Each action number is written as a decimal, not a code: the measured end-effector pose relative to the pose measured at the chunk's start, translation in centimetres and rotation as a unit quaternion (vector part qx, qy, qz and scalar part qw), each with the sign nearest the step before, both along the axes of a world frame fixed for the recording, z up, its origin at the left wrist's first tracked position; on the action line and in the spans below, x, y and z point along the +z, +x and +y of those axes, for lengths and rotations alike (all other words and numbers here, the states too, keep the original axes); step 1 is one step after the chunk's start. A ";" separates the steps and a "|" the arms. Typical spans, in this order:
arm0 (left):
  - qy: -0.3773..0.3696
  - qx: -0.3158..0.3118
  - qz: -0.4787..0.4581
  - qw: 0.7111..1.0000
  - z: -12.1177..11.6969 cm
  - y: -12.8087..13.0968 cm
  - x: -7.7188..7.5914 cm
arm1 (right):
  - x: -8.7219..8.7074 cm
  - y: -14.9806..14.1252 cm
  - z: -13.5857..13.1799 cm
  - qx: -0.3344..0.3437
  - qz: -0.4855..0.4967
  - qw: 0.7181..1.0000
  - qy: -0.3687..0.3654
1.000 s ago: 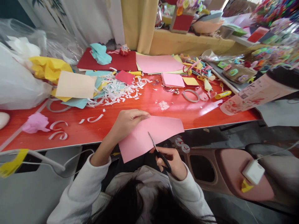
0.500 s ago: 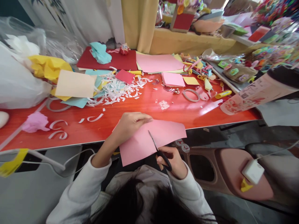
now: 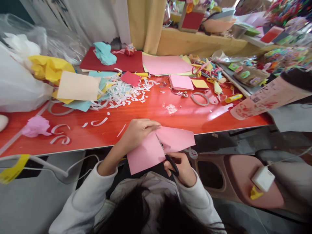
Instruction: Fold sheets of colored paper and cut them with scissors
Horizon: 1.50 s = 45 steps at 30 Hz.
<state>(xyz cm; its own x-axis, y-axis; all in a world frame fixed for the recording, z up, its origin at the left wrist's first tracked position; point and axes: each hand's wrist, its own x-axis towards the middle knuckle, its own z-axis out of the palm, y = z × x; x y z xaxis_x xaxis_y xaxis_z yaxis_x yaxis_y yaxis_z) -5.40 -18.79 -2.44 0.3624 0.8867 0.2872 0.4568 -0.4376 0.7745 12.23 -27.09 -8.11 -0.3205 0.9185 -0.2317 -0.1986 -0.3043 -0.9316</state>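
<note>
A sheet of pink paper point(image 3: 146, 154) is held at the table's front edge, its upper edge pinched by my left hand point(image 3: 138, 133). My right hand point(image 3: 182, 167) is closed around the black handles of a pair of scissors point(image 3: 173, 165). The blades point up and away from me, with the paper between them. A cut runs inward from the near edge, and the paper right of it stands slightly apart from the left part. My left fingertips lie just beyond the blade tips.
On the red table point(image 3: 146, 112) lie white paper shreds point(image 3: 126, 94), a beige card point(image 3: 78, 86), a stack of pink squares point(image 3: 180, 82), a roll of tape point(image 3: 200, 99) and a yellow marker point(image 3: 233, 98). A tall cup point(image 3: 263, 96) leans at the right. A plastic bag point(image 3: 19, 81) bulges at the left.
The scissor blades have closed further through the pink paper, opening a cut from its near edge. Both hands have shifted slightly toward me and right. A thin pink strip now shows on the table.
</note>
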 end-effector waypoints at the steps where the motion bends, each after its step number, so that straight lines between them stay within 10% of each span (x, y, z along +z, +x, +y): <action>1: -0.002 0.001 -0.002 1.000 -0.1 0.0 0.0 | 0.1 0.0 0.0 0.003 -0.005 1.000 0.001; 45: -0.146 -0.059 -0.052 0.986 -0.3 -1.9 -0.2 | -0.4 -0.4 0.5 -0.071 -0.011 0.997 -0.023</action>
<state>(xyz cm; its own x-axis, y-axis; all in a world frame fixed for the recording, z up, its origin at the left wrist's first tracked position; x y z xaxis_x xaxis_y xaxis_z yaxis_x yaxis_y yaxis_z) -7.27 -19.08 -2.67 0.4509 0.8900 0.0675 0.3272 -0.2351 0.9152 11.83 -26.63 -8.49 -0.1821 0.9423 -0.2809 -0.2215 -0.3177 -0.9220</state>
